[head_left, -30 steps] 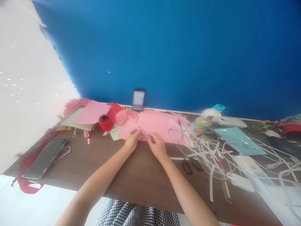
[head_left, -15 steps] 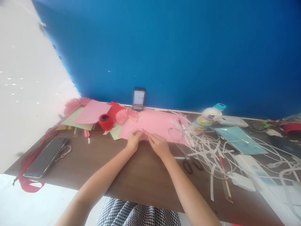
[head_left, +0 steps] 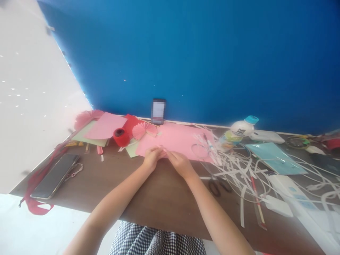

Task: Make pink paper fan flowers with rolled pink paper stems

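Observation:
My left hand (head_left: 152, 158) and my right hand (head_left: 180, 163) meet at the near edge of a large pink paper sheet (head_left: 180, 140) lying on the brown table (head_left: 148, 191). Both hands have their fingers pinched together on a small pink strip of paper between them, too small to make out clearly. A folded pink paper fan (head_left: 143, 130) lies just beyond my left hand, and a red ribbon roll (head_left: 120, 136) stands to its left.
A phone (head_left: 54, 176) lies at the left near a red ribbon (head_left: 34, 205). Another phone (head_left: 158, 111) leans on the blue wall. Scissors (head_left: 217, 186), white paper strips (head_left: 239, 170), a glue bottle (head_left: 240, 129), a light-blue sheet (head_left: 276, 158) and white boxes (head_left: 287, 187) crowd the right.
My two hands have drawn closer together over the edge of the pink sheet. The view has shifted slightly to the left.

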Demonstrator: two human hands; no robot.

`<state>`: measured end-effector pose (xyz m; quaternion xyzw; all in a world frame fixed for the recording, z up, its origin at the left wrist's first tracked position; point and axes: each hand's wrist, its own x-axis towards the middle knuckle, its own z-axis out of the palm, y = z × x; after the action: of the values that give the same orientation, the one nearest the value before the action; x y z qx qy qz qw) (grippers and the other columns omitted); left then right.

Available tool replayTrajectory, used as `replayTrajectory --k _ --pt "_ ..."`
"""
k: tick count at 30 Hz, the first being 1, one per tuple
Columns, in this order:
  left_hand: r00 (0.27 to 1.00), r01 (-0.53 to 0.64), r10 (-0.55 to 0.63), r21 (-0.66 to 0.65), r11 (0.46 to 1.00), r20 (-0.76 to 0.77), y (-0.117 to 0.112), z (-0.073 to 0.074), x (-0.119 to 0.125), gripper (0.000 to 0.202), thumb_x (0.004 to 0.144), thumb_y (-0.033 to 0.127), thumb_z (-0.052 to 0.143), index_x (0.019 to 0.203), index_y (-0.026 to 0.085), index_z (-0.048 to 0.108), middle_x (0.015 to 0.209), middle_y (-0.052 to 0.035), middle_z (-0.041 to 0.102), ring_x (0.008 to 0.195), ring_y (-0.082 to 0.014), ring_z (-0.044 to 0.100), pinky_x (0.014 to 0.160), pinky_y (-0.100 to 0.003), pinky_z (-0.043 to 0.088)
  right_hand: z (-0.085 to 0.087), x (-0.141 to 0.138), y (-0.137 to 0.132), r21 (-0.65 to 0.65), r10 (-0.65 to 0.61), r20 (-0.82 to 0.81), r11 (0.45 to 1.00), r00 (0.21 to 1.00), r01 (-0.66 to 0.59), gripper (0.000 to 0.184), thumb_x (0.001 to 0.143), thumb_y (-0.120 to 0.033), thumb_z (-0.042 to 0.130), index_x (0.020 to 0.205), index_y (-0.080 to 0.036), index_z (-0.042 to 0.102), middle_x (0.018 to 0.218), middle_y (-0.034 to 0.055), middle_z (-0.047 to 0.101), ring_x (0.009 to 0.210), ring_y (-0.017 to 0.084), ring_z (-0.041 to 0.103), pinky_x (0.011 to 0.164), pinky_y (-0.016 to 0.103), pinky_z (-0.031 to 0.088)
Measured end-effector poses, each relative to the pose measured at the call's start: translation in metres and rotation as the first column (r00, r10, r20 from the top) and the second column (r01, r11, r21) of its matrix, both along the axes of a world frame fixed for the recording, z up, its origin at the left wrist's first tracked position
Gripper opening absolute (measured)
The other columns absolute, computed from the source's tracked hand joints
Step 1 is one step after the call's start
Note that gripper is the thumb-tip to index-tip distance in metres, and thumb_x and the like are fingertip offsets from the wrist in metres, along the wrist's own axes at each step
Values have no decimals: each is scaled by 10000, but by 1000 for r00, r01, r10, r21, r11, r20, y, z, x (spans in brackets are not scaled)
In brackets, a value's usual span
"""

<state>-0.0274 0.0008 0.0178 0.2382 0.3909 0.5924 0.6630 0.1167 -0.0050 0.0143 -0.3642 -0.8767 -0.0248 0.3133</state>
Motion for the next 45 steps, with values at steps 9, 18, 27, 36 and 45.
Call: replayTrajectory --k 9,18,27,36,45 --pt "998 -20 25 100 995 -59 3 -1 0 228 572 291 716 667 110 616 662 -40 643 664 -150 623 773 -327 494 5 -7 -3 -550 -289 -565 830 773 -93 239 762 -318 539 912 -183 668 718 34 662 647 155 598 622 290 499" --pt "997 -38 46 139 990 -60 2 -3 0 290 570 317 713 754 115 615 696 -41 648 692 -159 624 775 -341 489 -2 -7 5 -712 -483 -650 657 586 -248 299 639 -381 646 825 -151 688 610 19 645 538 128 554 568 282 470" --pt "967 -12 41 117 993 -250 2 -2 0 261 555 348 707 633 114 619 582 -31 624 595 -160 610 684 -324 505 11 0 3 -803 -630 -582 344 515 -486 208 644 -323 679 732 -135 670 683 57 656 596 122 613 573 228 503" --pt "967 44 -9 131 990 -255 3 -3 -2 249 587 341 687 666 114 621 631 -43 646 621 -163 619 694 -326 502 9 5 3 -843 -550 -537 325 639 -428 258 666 -370 658 695 -114 633 594 38 624 486 92 585 471 191 476" --pt "987 91 -76 110 990 -140 6 -2 -3 322 598 355 691 751 78 638 790 -121 673 750 -209 634 748 -351 494 15 2 -1 -832 -473 -540 425 696 -357 329 658 -432 637 734 -112 628 615 50 637 496 118 596 481 225 482"
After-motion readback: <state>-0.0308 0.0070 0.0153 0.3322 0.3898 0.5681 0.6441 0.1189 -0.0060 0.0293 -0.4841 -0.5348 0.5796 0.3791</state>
